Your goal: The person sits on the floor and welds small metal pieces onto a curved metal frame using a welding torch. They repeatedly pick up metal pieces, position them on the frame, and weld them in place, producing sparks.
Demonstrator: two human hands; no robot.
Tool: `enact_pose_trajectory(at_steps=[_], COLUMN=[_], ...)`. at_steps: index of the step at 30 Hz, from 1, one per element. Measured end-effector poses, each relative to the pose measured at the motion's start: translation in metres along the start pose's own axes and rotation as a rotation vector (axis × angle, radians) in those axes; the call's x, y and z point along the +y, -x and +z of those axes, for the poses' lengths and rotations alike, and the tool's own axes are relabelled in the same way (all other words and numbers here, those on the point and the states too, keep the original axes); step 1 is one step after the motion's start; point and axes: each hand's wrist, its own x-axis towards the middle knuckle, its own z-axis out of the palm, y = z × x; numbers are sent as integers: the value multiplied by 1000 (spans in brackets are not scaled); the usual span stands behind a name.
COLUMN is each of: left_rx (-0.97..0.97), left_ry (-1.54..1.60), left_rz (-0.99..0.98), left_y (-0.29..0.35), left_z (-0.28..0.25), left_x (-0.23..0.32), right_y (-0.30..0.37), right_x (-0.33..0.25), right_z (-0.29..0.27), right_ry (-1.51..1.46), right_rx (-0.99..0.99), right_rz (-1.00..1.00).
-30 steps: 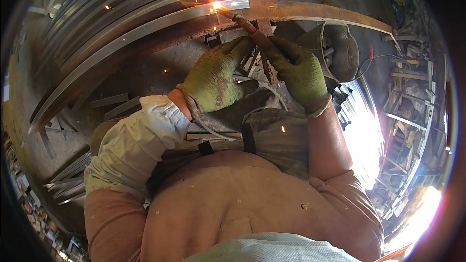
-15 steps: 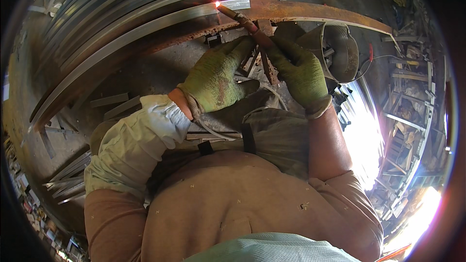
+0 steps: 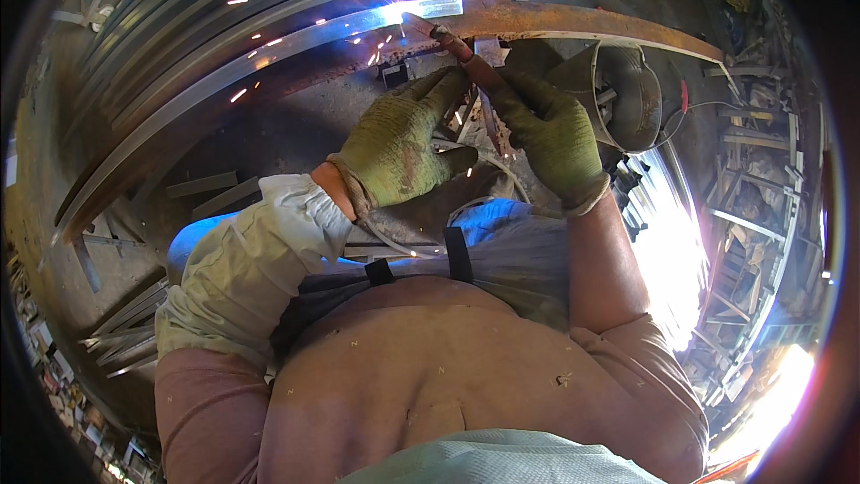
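Note:
My right hand (image 3: 557, 133), in a green work glove, is closed around the handle of a welding torch (image 3: 485, 77). The torch points up and left, its tip at a bright blue-white arc on a shiny square steel tube (image 3: 309, 43). My left hand (image 3: 399, 136), gloved alike, has its fingers stretched toward the torch, the fingertips at its side and the thumb spread apart. The tube lies along a rusty steel beam (image 3: 609, 23). Glare hides the exact contact spot.
More long steel tubes (image 3: 206, 13) lie beyond the beam. A metal bucket-like cylinder (image 3: 640, 94) with scraps inside lies right of my right hand. Short offcuts (image 3: 202, 185) are on the floor at left. A rack of metal pieces (image 3: 752, 179) stands at far right.
The small orange-red glow at the torch tip has become a bright blue-white arc with sparks flying. Blue light now falls on the trousers. Both hands stay nearly in place.

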Motion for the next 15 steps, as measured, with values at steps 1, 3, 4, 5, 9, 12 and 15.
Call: enact_pose_trajectory(at_steps=[1, 3, 4, 5, 9, 12, 15], left_rx=[10, 31, -19, -66, -109, -157, -7], left_ry=[11, 31, 30, 30, 49, 86, 42], left_rz=[5, 17, -16, -51, -84, -152, -8], left_y=[-1, -2, -3, -4, -4, -7, -2], left_z=[0, 0, -2, -6, -7, -10, -2], left_x=[0, 2, 3, 5, 8, 13, 6], right_y=[0, -1, -1, -1, 1, 3, 3], right_x=[2, 5, 6, 6, 0, -7, -4], right_z=[0, 0, -2, -3, -3, -2, -3], right_ry=[-21, -12, 19, 51, 108, 114, 97], right_rx=[-1, 3, 9, 13, 2, -4, -8], right_rz=[-12, -16, -6, 4, -38, -28, -35])
